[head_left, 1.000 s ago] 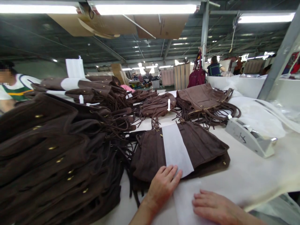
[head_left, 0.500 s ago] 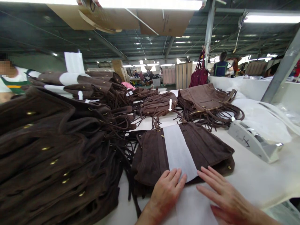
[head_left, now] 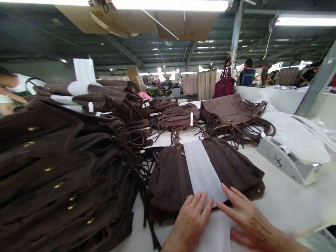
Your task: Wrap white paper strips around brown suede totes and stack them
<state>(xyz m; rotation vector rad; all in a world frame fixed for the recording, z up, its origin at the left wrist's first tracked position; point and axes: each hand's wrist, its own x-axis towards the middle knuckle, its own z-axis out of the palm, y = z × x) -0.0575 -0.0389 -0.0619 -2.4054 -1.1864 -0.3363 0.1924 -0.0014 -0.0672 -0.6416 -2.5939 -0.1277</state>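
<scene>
A dark brown handbag (head_left: 168, 178) lies flat in front of me, its handles pointing away. Across its middle runs a white paper strip (head_left: 202, 171), which continues over the bag's near edge toward me. My left hand (head_left: 193, 217) lies on the strip at that edge, fingers stretched out. Just to the right, my right hand (head_left: 244, 217) has its fingers spread, the fingertips at the strip's right border. The lower part of the strip is partly hidden behind both hands.
Stacked brown bags (head_left: 60, 168) rise high on the left. More brown bags (head_left: 225, 108) lie farther back. A white tape dispenser (head_left: 288, 161) stands at right on the white table (head_left: 283, 210). A co-worker (head_left: 15, 87) is at far left.
My right hand has shifted slightly left and up, closer to my left hand and the strip. My left hand has moved a little to the right. The co-worker at left leans forward.
</scene>
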